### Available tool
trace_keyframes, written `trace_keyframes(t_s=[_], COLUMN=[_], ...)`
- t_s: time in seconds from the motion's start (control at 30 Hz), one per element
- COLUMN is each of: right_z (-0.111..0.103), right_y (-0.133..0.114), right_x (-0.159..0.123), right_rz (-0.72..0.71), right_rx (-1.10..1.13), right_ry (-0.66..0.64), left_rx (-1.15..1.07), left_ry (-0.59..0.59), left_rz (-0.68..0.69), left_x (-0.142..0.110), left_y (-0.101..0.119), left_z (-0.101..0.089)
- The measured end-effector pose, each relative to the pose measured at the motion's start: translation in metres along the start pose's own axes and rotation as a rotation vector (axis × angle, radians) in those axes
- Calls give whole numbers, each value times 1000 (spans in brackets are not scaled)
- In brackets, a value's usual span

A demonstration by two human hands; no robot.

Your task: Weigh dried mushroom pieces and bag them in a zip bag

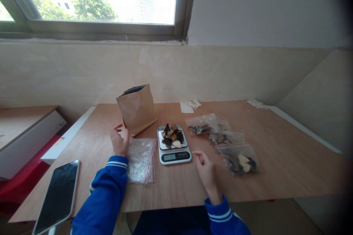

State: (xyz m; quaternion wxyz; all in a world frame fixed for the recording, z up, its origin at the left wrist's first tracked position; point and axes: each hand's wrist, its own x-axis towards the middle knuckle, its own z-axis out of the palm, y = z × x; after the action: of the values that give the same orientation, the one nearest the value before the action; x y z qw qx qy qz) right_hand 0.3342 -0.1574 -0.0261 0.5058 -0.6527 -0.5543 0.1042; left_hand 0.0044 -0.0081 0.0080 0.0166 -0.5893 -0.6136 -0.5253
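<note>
A white digital kitchen scale (175,157) lies at the middle of the table, dark and pale dried slices (173,137) heaped on its pan. The digits on its display are too small to read surely. My right hand (205,170) is just right of the scale, index finger stretched toward its buttons and the other fingers curled, holding nothing. Beside the standing brown paper bag (138,110), my left hand (120,141) has loosely bent fingers with gaps between them and nothing in it. Clear zip bags (142,161) lie flat between my left forearm and the scale.
Several zip bags of dried slices (242,159) lie right of the scale. A tablet (59,194) overlaps the table's left front edge. Crumpled paper (194,104) and another scrap (257,104) lie along the back, below the tiled wall and window.
</note>
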Motion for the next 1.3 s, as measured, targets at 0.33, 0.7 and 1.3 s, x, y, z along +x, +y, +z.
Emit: trace_keyframes(t_s=[0.33,0.7,1.3], right_z=[-2,-3,-10], right_y=[-7,-9,-36], right_x=[0,1,-10], right_rz=[25,50,-7], right_rx=[-14,40,70], right_ry=[-2,20,-84], left_rx=[-35,-4,257], left_ry=[190,-867,-775], left_rz=[95,51,112], left_x=[-12,-81,-94], left_y=[30,81,92], left_z=[-28,-66,-44])
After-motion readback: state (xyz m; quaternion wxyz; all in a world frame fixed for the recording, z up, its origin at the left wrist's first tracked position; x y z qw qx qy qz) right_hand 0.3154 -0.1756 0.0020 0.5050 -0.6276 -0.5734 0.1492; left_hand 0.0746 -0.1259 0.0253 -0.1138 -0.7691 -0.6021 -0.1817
